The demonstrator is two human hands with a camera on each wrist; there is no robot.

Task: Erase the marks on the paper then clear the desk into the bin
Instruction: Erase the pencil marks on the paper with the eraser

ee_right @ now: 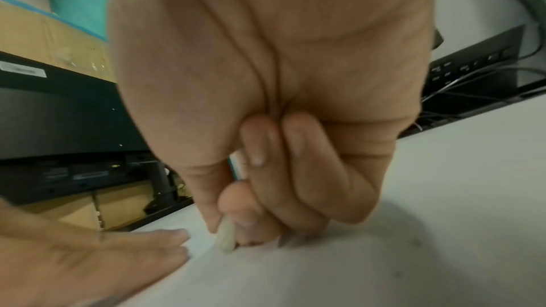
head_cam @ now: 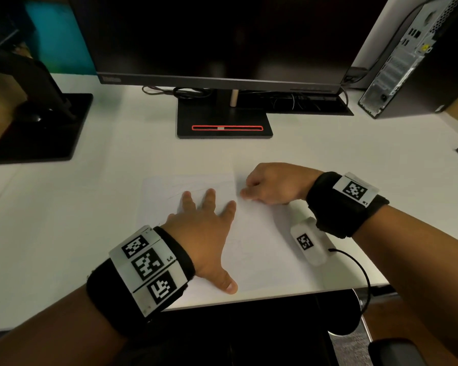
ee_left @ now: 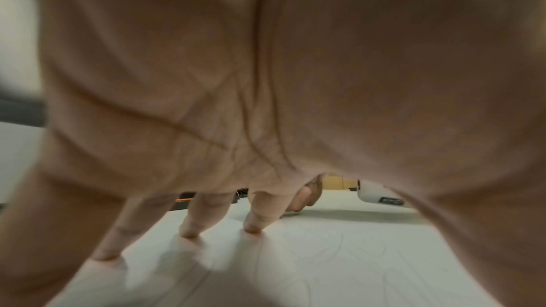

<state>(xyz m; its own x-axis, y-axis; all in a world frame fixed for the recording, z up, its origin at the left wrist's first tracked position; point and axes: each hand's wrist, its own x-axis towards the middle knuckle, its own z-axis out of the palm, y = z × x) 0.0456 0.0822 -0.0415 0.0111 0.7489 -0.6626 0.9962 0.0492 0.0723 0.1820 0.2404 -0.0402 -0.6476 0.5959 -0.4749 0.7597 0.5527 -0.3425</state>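
Note:
A white sheet of paper (head_cam: 259, 249) with faint pencil marks lies on the white desk (head_cam: 90, 207) near its front edge. My left hand (head_cam: 206, 228) lies flat on the paper, fingers spread, pressing it down; the left wrist view shows its fingertips (ee_left: 251, 228) on the sheet (ee_left: 325, 265). My right hand (head_cam: 267, 183) is curled at the paper's far right part. In the right wrist view it pinches a small whitish eraser (ee_right: 226, 239) whose tip touches the paper (ee_right: 295, 277). The head view hides the eraser under the fingers.
A dark monitor (head_cam: 217, 38) on a black stand (head_cam: 224, 122) is behind the paper. A second black stand (head_cam: 43, 125) sits at the left, a computer tower (head_cam: 413, 56) at the back right. Cables (head_cam: 180, 92) lie under the monitor. No bin shows.

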